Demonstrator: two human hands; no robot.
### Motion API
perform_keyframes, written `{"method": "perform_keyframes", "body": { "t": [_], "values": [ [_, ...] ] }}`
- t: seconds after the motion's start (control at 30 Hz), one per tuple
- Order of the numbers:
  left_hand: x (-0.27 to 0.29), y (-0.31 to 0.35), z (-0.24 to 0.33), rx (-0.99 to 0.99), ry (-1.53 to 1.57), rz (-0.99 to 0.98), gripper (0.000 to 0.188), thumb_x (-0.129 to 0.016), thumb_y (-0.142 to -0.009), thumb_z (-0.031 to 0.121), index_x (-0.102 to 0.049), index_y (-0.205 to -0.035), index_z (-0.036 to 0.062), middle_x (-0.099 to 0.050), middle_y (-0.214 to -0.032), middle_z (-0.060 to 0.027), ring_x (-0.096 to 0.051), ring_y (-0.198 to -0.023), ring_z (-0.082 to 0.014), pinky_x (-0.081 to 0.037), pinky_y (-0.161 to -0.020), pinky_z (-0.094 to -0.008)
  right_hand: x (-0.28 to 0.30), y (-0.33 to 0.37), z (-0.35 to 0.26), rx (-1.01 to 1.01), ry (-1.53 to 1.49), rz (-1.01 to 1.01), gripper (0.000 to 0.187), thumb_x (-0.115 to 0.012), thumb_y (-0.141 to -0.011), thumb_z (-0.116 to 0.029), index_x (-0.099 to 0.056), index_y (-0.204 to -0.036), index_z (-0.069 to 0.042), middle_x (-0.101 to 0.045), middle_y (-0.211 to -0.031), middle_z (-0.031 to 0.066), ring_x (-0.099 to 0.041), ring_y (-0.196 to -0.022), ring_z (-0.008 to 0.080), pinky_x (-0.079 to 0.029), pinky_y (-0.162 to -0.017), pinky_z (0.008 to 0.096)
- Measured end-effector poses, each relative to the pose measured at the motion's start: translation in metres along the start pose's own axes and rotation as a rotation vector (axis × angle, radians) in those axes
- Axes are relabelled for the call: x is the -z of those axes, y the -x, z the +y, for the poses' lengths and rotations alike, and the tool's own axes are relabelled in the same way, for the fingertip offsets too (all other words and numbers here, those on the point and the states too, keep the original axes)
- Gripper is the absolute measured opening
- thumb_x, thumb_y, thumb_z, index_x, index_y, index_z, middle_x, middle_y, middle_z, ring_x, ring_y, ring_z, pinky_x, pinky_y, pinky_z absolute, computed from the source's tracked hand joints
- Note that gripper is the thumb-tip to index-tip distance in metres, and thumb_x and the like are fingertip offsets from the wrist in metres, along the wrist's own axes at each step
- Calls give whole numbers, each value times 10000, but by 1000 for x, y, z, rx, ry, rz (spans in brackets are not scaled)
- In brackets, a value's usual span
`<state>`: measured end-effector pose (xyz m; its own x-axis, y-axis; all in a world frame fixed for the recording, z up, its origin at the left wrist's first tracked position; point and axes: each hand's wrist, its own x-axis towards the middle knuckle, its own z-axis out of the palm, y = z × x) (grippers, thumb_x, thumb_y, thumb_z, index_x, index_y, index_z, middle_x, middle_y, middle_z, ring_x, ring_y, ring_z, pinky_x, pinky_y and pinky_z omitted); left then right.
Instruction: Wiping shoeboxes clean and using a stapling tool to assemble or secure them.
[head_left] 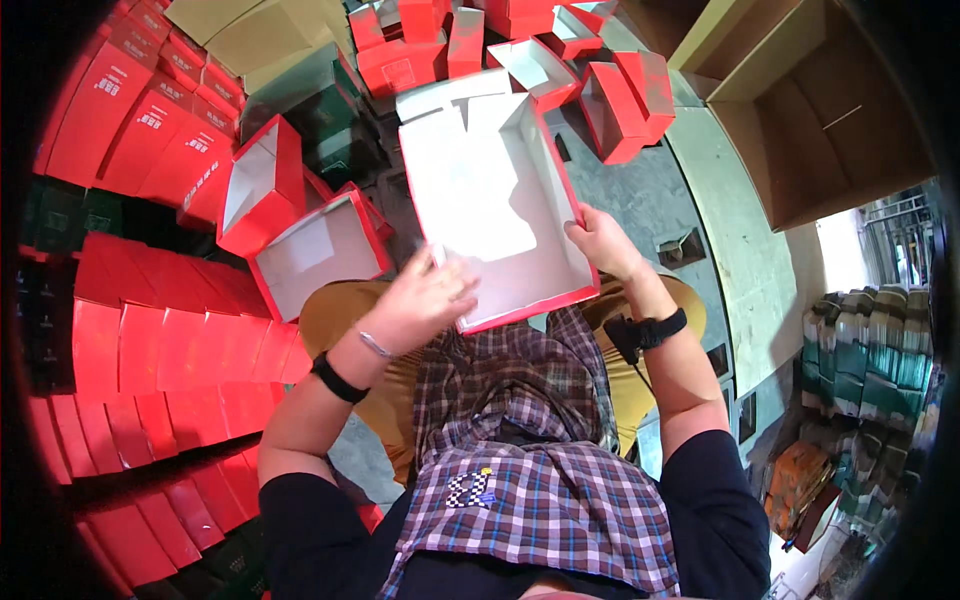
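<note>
An open red cardboard box (pixel 555 205) with a white inside is tilted above my lap, its far end flap (pixel 453 95) standing out. My right hand (pixel 608 243) grips its right wall, thumb over the rim. At the near left corner, my left hand (pixel 430 298) is closed over the left wall, its fingers reaching inside and slightly blurred. Left of my knee lies another open red box (pixel 318 258), touching a taller open red box (pixel 262 185) beside it.
Stacked red boxes (pixel 150 345) fill the left side. Several open red boxes (pixel 615 108) stand on the grey floor (pixel 655 195) ahead. A large brown carton (pixel 815 120) is at the far right, above bundled flat green-and-white stacks (pixel 868 350). A dark green box (pixel 310 110) stands ahead left.
</note>
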<state>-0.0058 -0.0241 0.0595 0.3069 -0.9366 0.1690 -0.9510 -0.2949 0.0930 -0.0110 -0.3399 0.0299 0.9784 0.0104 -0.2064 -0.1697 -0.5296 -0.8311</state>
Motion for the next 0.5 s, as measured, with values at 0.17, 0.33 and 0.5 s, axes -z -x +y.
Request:
{"method": "perform_keyframes", "body": {
  "t": [0.17, 0.33, 0.5],
  "values": [
    [7, 18, -7, 613, 611, 657, 859, -719, -744, 146, -273, -1476, 83, -253, -1517, -194, -258, -1403, -340, -194, -1140, -518, -10, 30, 0, 67, -99, 205, 291, -511, -925, -105, -554, -1185, 20, -632, -918, 65, -544, -868, 112, -466, -795, 290],
    [-26, 13, -2, 787, 1474, 569, 907, -668, -881, 354, -99, -1506, 26, -234, -1508, -167, -242, -1392, -252, -230, -1126, -380, -35, 29, -14, 192, -224, 237, 273, -491, -942, -89, -552, -1192, 4, -612, -942, 27, -524, -876, 100, -455, -805, 281],
    [-39, 9, -30, 883, 1810, 734, 551, -507, -829, 90, -380, -1352, -29, -522, -1252, -159, -539, -1139, -255, -427, -979, -366, -65, 13, 5, 170, -513, 62, 524, -512, -991, -308, -374, -1429, -56, -558, -1237, 82, -510, -1147, 200, -400, -987, 305]
  ]
}}
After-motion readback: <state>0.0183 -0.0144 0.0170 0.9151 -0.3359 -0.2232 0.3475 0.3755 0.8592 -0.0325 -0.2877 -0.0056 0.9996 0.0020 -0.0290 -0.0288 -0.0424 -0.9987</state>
